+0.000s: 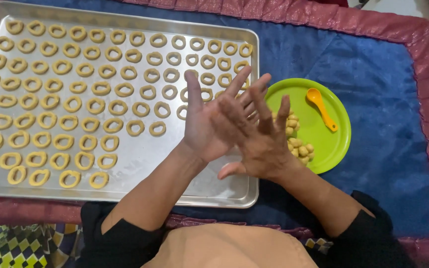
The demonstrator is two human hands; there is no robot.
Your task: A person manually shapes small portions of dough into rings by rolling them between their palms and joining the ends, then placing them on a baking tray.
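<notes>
While both palms press together above the near right corner of the tray (140, 149), the fingers of each hand are spread and straight, gripping nothing visible; whether dough lies between the palms cannot be told. Left of the fingers, the metal tray carries rows of pale dough rings (70, 89), which fill it from the far left edge up to the fingertips. The patch of tray below the left wrist holds no rings. The left hand (205, 119) lies palm up, thumb raised toward the far edge, its fingers (238, 82) pointing up and right. The right hand (259, 139) lies across it, back to the camera, its fingers (263, 106) fanned and its thumb pointing left over the tray rim. Just right of the fingers, a green plate (323, 144) rests on a blue cloth (388, 99). Small dough lumps (296, 141) sit on the plate touching distance behind the right hand, partly hidden by it. An orange spoon (322, 107) lies on the plate, right of the fingertips and apart from the lumps.
</notes>
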